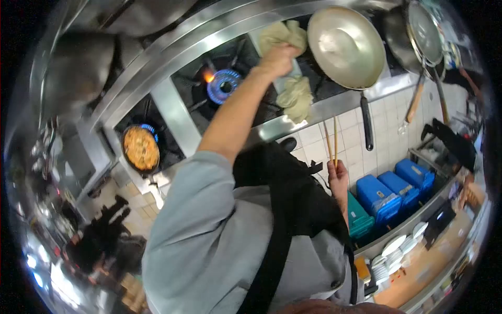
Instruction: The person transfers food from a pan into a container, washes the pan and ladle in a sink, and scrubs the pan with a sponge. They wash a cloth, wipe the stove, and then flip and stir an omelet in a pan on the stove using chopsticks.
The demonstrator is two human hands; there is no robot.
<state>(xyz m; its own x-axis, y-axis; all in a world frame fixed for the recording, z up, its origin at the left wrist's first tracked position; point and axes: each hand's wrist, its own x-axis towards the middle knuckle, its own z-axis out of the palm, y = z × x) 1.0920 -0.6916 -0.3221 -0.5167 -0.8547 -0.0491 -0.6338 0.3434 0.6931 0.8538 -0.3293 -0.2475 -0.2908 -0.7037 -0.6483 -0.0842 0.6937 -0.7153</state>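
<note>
My left hand (280,59) reaches up over the stove, its fingers closed on a pale yellow-green cloth (282,35). A second bunched pale cloth (296,99) lies below it near the stove's front edge. To the left of the forearm, a burner (224,86) burns with a blue flame and an orange flare. At my right side, my right hand (337,172) holds a pair of long thin chopsticks (335,138), pointing toward the stove. A large pale frying pan (346,47) with a black handle sits right of the cloths.
A small pan (141,149) of browned food sits over a lit burner at left. More pans (405,39) are at upper right. Blue bins (377,193), a green bin (360,217) and a counter with plates (400,251) stand at right. Dark-clothed people (455,144) appear on both sides.
</note>
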